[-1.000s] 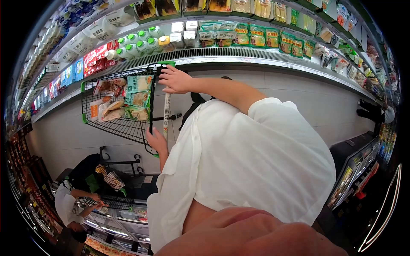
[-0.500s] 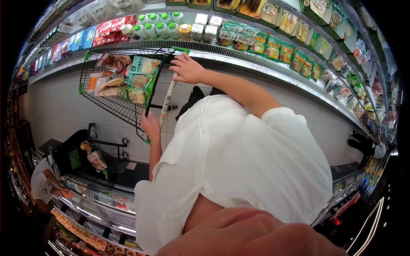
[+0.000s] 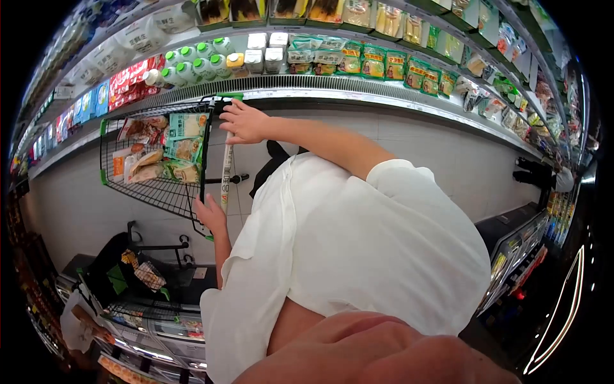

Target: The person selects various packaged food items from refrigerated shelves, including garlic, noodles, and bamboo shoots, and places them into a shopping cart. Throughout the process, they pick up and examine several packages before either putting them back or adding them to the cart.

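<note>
A shopping cart [image 3: 153, 192] with a black wire basket stands in front of me, at the left of the view. My right hand [image 3: 246, 121] rests on the upper end of its pale handle [image 3: 226, 173], fingers spread. Lower down, my left hand [image 3: 212, 215] lies against the handle's other end, its fingers stretched out and apart. In the basket are teal packets [image 3: 187, 126], a red packet [image 3: 137, 130], a packet with an orange label [image 3: 119, 165] and pale bagged food [image 3: 146, 173].
Refrigerated shelves [image 3: 320, 86] curve along the top, with green-capped bottles [image 3: 185, 72], cartons and green packs [image 3: 374, 63]. Another cart [image 3: 121, 281] stands lower left beside a person [image 3: 80, 323]. Dark-clothed legs [image 3: 534, 174] show at far right.
The shelf goods, my cart and both hands have shifted left in the view. The second cart's angle looks slightly different. Both hands remain on the handle, with fingers still spread.
</note>
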`<state>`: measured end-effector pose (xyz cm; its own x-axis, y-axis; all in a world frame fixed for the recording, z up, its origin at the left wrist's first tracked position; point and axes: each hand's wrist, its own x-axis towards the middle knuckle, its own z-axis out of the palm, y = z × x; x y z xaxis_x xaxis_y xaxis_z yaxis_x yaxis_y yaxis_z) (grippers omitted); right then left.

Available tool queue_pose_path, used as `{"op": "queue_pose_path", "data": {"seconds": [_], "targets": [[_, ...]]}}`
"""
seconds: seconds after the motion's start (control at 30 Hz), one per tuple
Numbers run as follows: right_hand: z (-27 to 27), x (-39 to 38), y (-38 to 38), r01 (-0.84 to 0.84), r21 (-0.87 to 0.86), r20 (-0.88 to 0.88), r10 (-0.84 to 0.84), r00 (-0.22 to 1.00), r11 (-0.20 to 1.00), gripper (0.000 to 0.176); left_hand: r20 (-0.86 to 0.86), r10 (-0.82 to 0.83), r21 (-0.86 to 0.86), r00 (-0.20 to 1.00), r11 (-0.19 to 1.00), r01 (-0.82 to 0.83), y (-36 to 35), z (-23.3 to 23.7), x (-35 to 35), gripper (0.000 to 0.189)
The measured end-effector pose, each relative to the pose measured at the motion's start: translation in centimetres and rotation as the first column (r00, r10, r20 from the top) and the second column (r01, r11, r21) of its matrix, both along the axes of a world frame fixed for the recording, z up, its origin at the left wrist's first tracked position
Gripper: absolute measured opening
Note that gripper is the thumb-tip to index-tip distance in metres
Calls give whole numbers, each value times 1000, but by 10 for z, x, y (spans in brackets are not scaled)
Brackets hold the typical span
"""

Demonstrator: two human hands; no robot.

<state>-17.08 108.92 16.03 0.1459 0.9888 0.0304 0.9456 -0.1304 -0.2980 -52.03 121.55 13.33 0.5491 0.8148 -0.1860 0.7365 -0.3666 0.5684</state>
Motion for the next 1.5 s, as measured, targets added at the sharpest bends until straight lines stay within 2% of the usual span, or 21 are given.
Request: {"op": "queue_pose_path", "data": {"seconds": [0.07,0.1,0.2,0.37,0.73,0.8,1.07,1.37,1.43,1.5], "targets": [[-2,4,0,-7,-12,22,8,1000,1000,64,-2,12,-37,1000,999,-12,-1,7,2,54],[0,6,0,-8,-25,-23,8,1000,1000,64,53,20,68,998,997,-23,-5,0,0,53],[2,9,-1,-33,-51,-1,33,999,998,61,32,34,145,999,989,-38,-11,3,3,54],[9,11,-19,-58,9,-7,59,998,998,53,57,133,169,990,976,-141,-39,13,5,51],[15,39,-136,-129,63,15,129,992,990,54,32,199,127,979,971,-202,-157,27,34,45],[14,42,-156,-128,117,40,124,991,985,53,41,219,125,975,967,-222,-179,29,37,45],[12,49,-234,-124,129,67,117,991,984,53,64,249,151,966,955,-256,-254,40,46,47],[22,59,-330,-86,14,119,84,989,996,65,101,238,146,966,957,-251,-345,38,57,46],[22,61,-343,-99,12,136,96,986,995,66,40,241,96,970,965,-244,-360,41,57,49],[18,64,-363,-99,-30,168,102,980,995,70,48,231,115,972,965,-236,-376,45,56,50]]}}
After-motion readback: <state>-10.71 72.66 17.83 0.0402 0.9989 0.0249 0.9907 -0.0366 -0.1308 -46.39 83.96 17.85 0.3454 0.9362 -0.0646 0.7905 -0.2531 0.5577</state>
